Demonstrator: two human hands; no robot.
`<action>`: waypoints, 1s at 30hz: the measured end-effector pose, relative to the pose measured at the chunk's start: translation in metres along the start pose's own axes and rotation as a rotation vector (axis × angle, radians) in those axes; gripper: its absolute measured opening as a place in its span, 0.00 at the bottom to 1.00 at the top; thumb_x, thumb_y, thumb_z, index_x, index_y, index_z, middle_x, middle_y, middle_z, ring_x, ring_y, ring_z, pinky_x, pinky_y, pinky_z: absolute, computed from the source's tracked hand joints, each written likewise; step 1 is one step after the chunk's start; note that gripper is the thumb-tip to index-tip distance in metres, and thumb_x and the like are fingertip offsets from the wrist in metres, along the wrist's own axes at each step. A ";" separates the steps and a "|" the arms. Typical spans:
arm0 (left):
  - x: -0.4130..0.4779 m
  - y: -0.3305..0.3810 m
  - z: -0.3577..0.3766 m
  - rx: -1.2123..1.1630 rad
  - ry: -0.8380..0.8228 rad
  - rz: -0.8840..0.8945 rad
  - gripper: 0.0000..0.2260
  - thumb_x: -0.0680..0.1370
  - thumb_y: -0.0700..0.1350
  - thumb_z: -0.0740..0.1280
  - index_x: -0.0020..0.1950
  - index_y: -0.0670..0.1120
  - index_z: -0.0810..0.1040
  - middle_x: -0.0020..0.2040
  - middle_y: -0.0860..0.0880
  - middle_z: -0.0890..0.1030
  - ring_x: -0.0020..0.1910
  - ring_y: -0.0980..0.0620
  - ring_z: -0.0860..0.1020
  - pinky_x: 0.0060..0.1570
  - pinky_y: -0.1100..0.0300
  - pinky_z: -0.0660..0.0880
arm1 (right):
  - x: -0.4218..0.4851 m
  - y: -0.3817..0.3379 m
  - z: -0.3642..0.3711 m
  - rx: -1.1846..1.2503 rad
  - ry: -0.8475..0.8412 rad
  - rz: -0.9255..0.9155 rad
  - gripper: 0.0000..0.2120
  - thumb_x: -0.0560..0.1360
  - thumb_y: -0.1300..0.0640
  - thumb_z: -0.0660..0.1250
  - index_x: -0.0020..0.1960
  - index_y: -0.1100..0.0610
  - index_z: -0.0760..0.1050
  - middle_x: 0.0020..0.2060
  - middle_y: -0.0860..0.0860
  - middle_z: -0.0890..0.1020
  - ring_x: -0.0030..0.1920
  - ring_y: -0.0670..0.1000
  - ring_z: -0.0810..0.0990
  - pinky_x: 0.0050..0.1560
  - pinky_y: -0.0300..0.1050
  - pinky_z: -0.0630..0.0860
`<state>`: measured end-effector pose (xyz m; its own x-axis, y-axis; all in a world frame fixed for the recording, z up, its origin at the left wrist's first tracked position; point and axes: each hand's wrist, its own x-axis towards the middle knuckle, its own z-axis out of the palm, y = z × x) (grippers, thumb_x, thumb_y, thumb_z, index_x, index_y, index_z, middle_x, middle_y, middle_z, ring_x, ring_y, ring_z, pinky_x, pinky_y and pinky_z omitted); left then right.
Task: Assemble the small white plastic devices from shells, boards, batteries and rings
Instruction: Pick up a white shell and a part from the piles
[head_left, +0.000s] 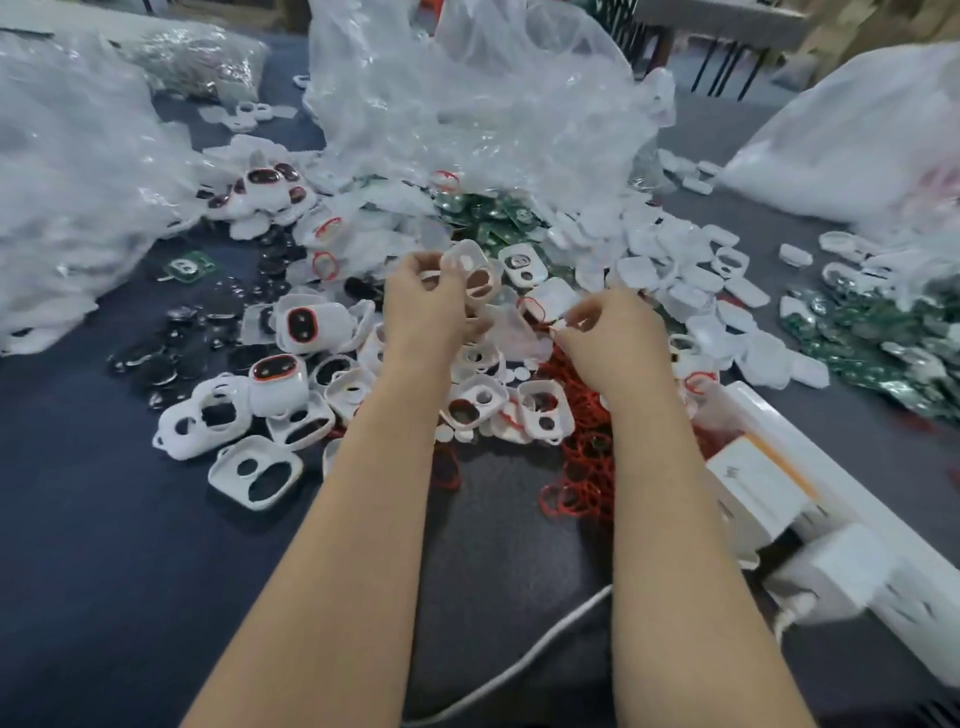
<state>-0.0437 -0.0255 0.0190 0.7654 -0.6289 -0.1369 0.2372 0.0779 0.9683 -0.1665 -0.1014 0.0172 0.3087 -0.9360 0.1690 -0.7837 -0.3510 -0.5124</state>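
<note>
Gingerly my left hand (423, 301) pinches a seemingly light, stiff white shell (470, 267) by its rim, my right hand (608, 338), at four o'clock, pinching a small part (563, 326).

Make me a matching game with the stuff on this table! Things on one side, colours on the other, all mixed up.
Things:
1. rings
2. boards
3. batteries
4. shell held in the left hand

Colours:
A. white
B. dark and shiny
C. red
D. green

Pairs: 1-C, 2-D, 3-B, 4-A
</note>
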 end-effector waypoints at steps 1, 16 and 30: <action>0.000 -0.001 0.000 -0.016 -0.005 -0.004 0.03 0.82 0.43 0.61 0.49 0.48 0.71 0.44 0.48 0.80 0.36 0.53 0.81 0.38 0.59 0.82 | 0.001 -0.001 0.004 -0.061 -0.030 0.003 0.08 0.74 0.58 0.67 0.52 0.56 0.80 0.52 0.56 0.81 0.54 0.57 0.78 0.50 0.44 0.72; 0.002 -0.001 -0.006 -0.170 -0.083 -0.011 0.07 0.81 0.36 0.62 0.48 0.48 0.73 0.36 0.54 0.83 0.42 0.55 0.81 0.46 0.62 0.81 | 0.007 -0.027 0.001 0.462 -0.006 -0.025 0.06 0.78 0.63 0.61 0.46 0.52 0.70 0.46 0.56 0.81 0.44 0.54 0.83 0.50 0.52 0.80; -0.003 -0.009 0.003 0.148 -0.022 0.394 0.04 0.80 0.38 0.63 0.49 0.47 0.72 0.44 0.53 0.80 0.43 0.61 0.80 0.53 0.62 0.78 | 0.000 -0.038 0.009 1.119 -0.063 -0.081 0.05 0.78 0.65 0.64 0.52 0.60 0.78 0.36 0.51 0.82 0.36 0.45 0.82 0.43 0.39 0.80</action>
<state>-0.0495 -0.0265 0.0110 0.7669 -0.5897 0.2533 -0.1608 0.2055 0.9654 -0.1315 -0.0881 0.0288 0.3888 -0.8972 0.2096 0.1551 -0.1606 -0.9748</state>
